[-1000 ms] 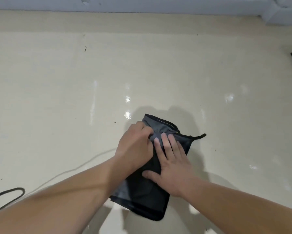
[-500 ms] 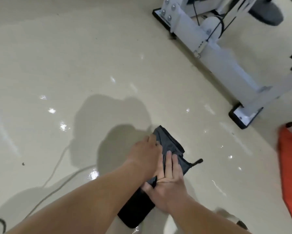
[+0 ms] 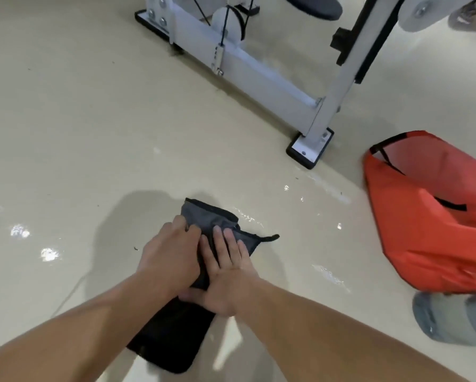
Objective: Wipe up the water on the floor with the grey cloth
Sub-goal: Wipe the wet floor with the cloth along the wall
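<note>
2 hands are on 1 grey cloth, which lies folded into a long strip on the beige floor right in front of you. Your left hand curls its fingers over the cloth's left edge and grips it. Your right hand lies flat on top just beside it, fingers straight and pressing down. 1 short black loop sticks out from the cloth's right corner.

At least 3 streaks of water glisten on the floor to the right of the cloth, the nearest just beside its far corner. Well to the right sits 1 orange bag with black straps, and 1 grey shoe lies just on your side of it. Beyond stands 1 white metal frame on 2 black-edged foot plates. 1 thin cable trails at the left.
</note>
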A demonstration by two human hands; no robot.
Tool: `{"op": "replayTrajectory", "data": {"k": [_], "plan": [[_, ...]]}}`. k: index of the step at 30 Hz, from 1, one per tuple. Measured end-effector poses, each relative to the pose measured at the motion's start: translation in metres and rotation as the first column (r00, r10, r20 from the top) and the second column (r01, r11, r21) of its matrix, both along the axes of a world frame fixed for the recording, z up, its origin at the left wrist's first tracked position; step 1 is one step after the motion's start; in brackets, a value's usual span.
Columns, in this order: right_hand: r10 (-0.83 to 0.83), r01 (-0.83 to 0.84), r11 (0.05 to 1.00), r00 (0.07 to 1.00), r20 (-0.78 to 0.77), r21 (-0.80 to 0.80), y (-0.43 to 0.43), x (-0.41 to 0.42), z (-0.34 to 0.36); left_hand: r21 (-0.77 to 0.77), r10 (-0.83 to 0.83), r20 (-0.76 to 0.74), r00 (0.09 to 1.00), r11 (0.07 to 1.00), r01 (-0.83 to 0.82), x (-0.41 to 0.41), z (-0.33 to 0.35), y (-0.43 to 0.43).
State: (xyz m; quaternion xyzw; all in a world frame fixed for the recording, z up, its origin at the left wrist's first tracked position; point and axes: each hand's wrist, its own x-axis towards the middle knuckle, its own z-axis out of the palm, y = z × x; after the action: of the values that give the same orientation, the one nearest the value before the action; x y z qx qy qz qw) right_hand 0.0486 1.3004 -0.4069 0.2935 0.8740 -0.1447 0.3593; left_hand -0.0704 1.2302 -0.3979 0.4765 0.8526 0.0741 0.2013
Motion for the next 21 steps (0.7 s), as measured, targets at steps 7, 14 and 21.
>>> {"op": "replayTrajectory", "data": {"k": [7, 14, 21], "plan": [[-0.325, 0.321, 0.944, 0.945, 0.041, 0.076, 0.089, 0.103, 0.011, 0.171, -0.203, 0.312, 0.928, 0.973, 0.156, 0.081, 0.027, 0.032], [-0.686, 0.685, 0.717, 0.726, -0.042, 0.133, 0.11, 0.235, 0.002, 0.158, -0.412, 0.283, 0.866, 0.911, 0.382, 0.168, 0.034, 0.081], [-0.712, 0.757, 0.595, 0.652, -0.26, 0.271, 0.068, 0.279, -0.007, 0.064, -0.467, 0.226, 0.855, 0.883, 0.465, 0.204, 0.04, 0.09]]}}
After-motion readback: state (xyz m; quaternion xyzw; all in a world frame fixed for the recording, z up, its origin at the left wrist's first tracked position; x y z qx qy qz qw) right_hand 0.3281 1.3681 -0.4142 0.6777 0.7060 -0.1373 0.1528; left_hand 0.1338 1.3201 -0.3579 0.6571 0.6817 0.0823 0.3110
